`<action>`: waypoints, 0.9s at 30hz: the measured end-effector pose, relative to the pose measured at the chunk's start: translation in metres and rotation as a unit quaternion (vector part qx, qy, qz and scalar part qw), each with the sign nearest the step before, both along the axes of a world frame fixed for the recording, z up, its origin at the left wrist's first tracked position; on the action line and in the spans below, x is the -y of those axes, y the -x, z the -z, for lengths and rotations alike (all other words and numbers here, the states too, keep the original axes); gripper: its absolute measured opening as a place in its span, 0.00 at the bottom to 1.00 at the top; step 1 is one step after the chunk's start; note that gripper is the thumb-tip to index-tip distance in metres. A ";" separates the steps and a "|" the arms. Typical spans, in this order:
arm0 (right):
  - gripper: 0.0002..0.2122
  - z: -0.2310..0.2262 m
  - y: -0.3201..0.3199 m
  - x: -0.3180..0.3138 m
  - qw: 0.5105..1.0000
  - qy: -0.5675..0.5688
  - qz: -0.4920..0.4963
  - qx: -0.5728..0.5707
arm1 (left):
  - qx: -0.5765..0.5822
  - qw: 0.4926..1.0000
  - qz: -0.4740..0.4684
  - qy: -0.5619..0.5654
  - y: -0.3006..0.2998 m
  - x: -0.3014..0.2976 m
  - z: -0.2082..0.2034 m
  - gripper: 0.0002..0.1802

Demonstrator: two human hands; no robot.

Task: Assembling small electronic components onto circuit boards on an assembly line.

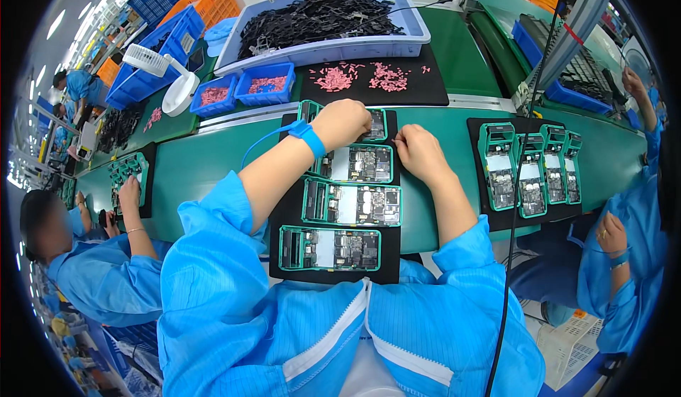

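My left hand (342, 124), a blue strap round its wrist, bends over the farthest phone frame (376, 117). Its fingers are closed at that frame, and what they may pinch is hidden. Just right of the same frame, my right hand (420, 154) hovers at the mat's edge with fingers curled together; anything between them is too small to make out. Nearer to me lie a second phone frame (369, 164), a third phone frame (351, 202) and a fourth phone frame (330, 249), all green-edged with exposed circuit boards. They rest in a column on a black mat (284, 273).
Beyond the bench stands a large pale bin (227, 60) of black parts. Pink pieces (337, 78) lie loose and in a small blue tray (266, 95). A white fan (181, 93) stands left. More phone frames (530, 177) sit right. Co-workers flank me; a black cable (512, 241) hangs at right.
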State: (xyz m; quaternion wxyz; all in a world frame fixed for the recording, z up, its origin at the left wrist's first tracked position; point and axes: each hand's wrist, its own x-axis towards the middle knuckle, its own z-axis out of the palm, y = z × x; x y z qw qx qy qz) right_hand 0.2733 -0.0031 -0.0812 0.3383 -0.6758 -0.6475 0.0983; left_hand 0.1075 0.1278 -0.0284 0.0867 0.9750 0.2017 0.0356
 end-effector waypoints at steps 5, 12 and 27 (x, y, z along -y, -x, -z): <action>0.03 -0.002 -0.002 0.000 1.000 0.001 -0.012 0.006 | 0.037 0.998 0.056 0.000 0.020 -0.003 0.004 0.09; 0.03 -0.007 -0.002 0.004 0.997 -0.012 -0.017 -0.070 | -0.020 0.996 0.070 -0.044 0.029 0.002 -0.006 0.14; 0.01 -0.044 0.039 0.013 0.972 0.012 -0.200 0.119 | 0.438 0.806 -0.352 0.184 0.178 -0.027 0.088 0.12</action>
